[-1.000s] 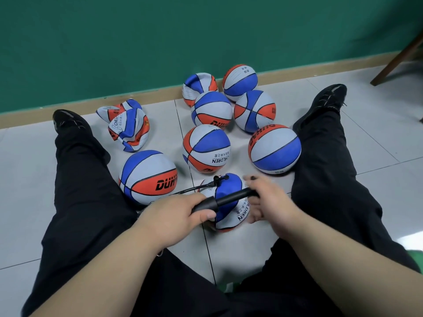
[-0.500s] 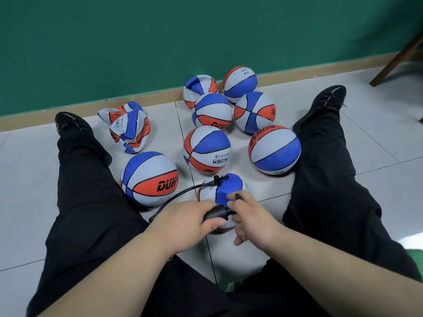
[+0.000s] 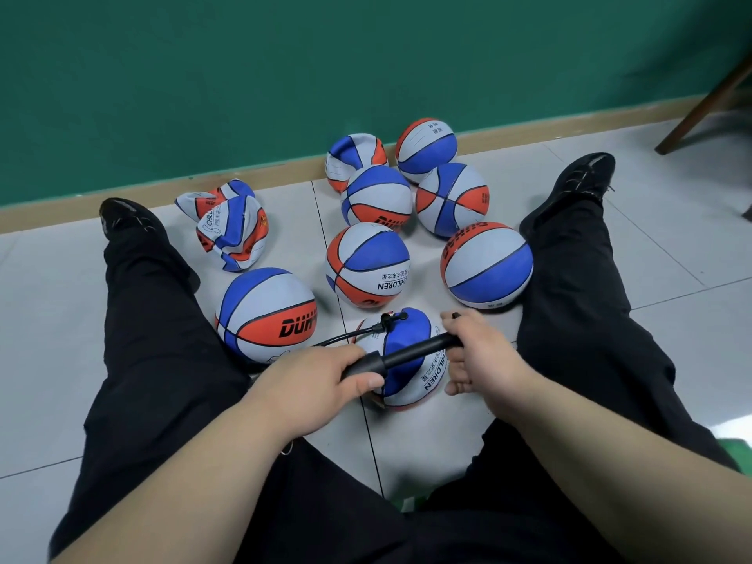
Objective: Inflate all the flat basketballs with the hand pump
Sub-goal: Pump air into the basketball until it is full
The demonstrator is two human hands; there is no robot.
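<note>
I sit on the floor with legs spread. A half-flat blue, white and orange basketball [image 3: 411, 362] lies between my hands. My left hand [image 3: 313, 386] grips the black hand pump's barrel [image 3: 368, 366]. My right hand [image 3: 478, 354] grips the handle, and the pump rod [image 3: 423, 348] is pulled out. A thin black hose [image 3: 350, 335] runs to the valve on top of that ball. Two crumpled flat balls [image 3: 234, 230] lie by my left foot. A dented ball [image 3: 354, 156] sits near the wall.
Several round inflated balls stand on the tiled floor: one beside my left leg [image 3: 264, 313], one in the middle [image 3: 368, 264], one by my right leg [image 3: 486, 264], others behind [image 3: 425, 148]. A green wall with a wooden skirting is behind. A chair leg [image 3: 704, 103] stands far right.
My right hand has pulled the pump handle out to the right; half a second ago it was pushed in against the barrel. My left hand stays on the barrel.
</note>
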